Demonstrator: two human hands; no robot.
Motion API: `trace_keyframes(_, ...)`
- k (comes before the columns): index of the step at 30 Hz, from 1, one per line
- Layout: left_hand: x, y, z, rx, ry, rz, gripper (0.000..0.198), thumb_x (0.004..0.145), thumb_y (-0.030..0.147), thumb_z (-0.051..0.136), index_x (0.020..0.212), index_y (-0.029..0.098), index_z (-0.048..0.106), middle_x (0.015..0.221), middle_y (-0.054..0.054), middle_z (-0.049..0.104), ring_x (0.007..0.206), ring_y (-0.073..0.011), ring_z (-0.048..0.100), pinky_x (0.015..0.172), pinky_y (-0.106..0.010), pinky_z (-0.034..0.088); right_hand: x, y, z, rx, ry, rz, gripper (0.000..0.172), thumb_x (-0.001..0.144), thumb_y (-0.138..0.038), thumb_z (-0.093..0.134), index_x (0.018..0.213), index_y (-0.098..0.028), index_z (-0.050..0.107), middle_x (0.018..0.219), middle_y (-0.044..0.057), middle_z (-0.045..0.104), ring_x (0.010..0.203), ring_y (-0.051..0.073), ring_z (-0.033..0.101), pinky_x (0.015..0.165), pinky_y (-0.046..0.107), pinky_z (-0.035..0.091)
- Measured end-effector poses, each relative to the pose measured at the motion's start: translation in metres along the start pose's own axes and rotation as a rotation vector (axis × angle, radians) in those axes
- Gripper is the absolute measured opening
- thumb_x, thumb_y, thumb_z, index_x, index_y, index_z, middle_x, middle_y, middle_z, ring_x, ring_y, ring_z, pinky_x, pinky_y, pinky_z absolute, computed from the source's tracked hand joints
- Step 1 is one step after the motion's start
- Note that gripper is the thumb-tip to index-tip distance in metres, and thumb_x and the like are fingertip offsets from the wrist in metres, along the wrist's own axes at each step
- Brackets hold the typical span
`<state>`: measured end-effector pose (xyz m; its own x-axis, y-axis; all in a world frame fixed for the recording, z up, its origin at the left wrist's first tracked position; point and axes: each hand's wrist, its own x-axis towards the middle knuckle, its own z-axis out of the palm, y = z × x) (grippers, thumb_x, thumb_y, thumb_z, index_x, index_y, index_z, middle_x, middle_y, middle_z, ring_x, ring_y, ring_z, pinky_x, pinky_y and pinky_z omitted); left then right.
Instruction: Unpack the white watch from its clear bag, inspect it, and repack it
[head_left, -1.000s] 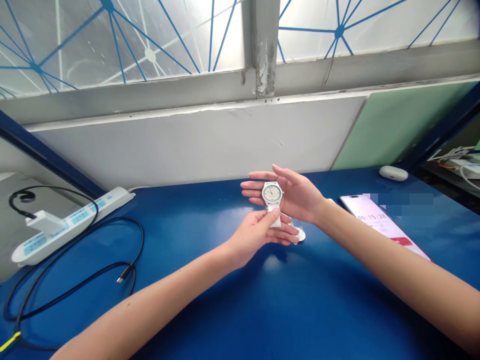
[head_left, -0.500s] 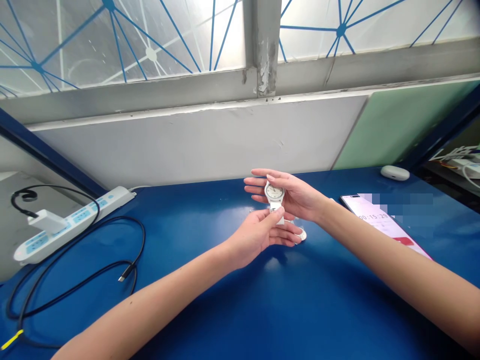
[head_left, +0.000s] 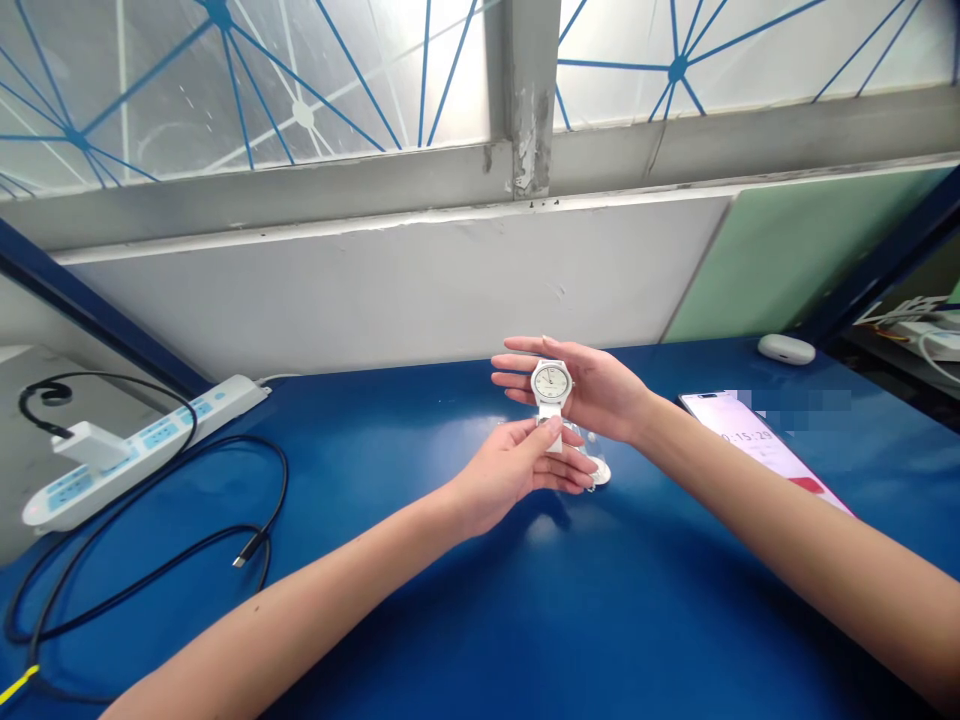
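While the white watch (head_left: pixel 552 382), its face turned toward us, is held over the blue table (head_left: pixel 465 620), we pinch its strap (head_left: pixel 550 411) in our left hand (head_left: pixel 501 468). Our right hand (head_left: pixel 602 388) is open, fingers (head_left: pixel 513 380) stretched behind the watch; we cannot tell whether they touch it. Near our left hand lies a round white item (head_left: pixel 601 472); farther out are a phone (head_left: pixel 721 416) and a power strip (head_left: pixel 159 437).

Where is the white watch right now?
In the head view, the white watch is just right of the middle, above the blue table, held by its strap in the left hand, with the right hand just behind it.
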<state>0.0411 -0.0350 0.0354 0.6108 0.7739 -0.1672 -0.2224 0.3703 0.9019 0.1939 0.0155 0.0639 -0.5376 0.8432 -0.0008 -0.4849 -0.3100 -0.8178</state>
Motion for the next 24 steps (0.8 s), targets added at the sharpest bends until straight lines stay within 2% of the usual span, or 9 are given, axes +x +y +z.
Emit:
trace_keyframes(7, 0.0003, -0.0013, -0.0007, -0.001, -0.006, -0.017, 0.037, 0.090, 0.049, 0.063, 0.090, 0.012, 0.064, 0.089, -0.014, 0.074, 0.079, -0.0204, 0.071, 0.078, -0.033, 0.053, -0.0021, -0.0021, 0.0075, 0.002, 0.025, 0.031, 0.037, 0.100, -0.038, 0.040, 0.116, -0.017, 0.064, 0.115, 0.010, 0.074, 0.106, 0.022, 0.070, 0.106, 0.042, 0.046)
trace_keyframes(16, -0.0002, -0.0007, -0.0007, 0.026, -0.009, -0.019, 0.035, 0.094, 0.044, 0.061, 0.098, 0.010, 0.066, 0.093, -0.015, 0.074, 0.081, -0.0206, 0.072, 0.080, -0.033, 0.054, -0.0031, -0.0021, 0.0076, -0.021, 0.012, 0.087, 0.039, 0.099, -0.042, 0.040, 0.119, -0.017, 0.062, 0.115, 0.011, 0.073, 0.102, 0.024, 0.071, 0.103, 0.044, 0.048)
trace_keyframes(24, -0.0005, 0.0005, 0.0001, 0.035, 0.023, -0.023, 0.034, 0.097, 0.042, 0.057, 0.100, 0.009, 0.064, 0.099, -0.018, 0.074, 0.094, -0.0275, 0.073, 0.088, -0.039, 0.055, -0.0027, -0.0025, 0.0083, -0.032, 0.024, 0.061, 0.038, 0.099, -0.041, 0.041, 0.115, -0.017, 0.065, 0.109, 0.010, 0.075, 0.098, 0.022, 0.072, 0.103, 0.042, 0.049)
